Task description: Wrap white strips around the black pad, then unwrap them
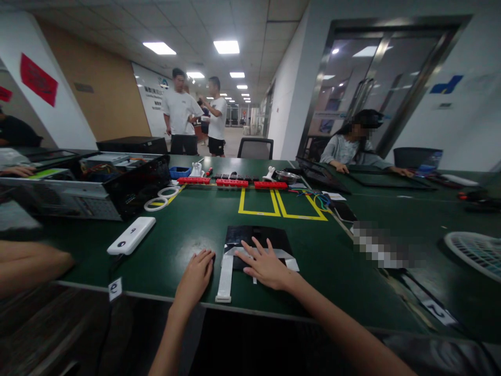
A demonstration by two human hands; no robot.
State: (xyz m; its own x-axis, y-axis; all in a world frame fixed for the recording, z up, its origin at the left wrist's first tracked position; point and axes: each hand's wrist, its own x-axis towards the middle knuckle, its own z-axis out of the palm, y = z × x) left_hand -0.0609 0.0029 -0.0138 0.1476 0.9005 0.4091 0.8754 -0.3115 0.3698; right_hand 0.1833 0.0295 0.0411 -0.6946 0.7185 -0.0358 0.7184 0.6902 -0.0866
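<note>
A flat black panel (256,235) lies on the green table in front of me, crossed by a silver-grey strip (282,254). From its left side a pale ribbon cable (225,277) runs toward the table's front edge and ends in a white connector (223,299). My right hand (266,263) rests on the panel and strip with fingers spread, holding nothing. To the left of the cable, my left hand (198,274) lies palm down on the table. Its fingers are stretched out close together, and nothing shows in them.
An opened computer case (117,193) and a white power bank (132,236) stand left. Red bars (232,183) and yellow tape outlines (260,213) lie ahead. A phone (344,211) is at right. Another person's arm (31,261) rests at the left; one person sits across at right.
</note>
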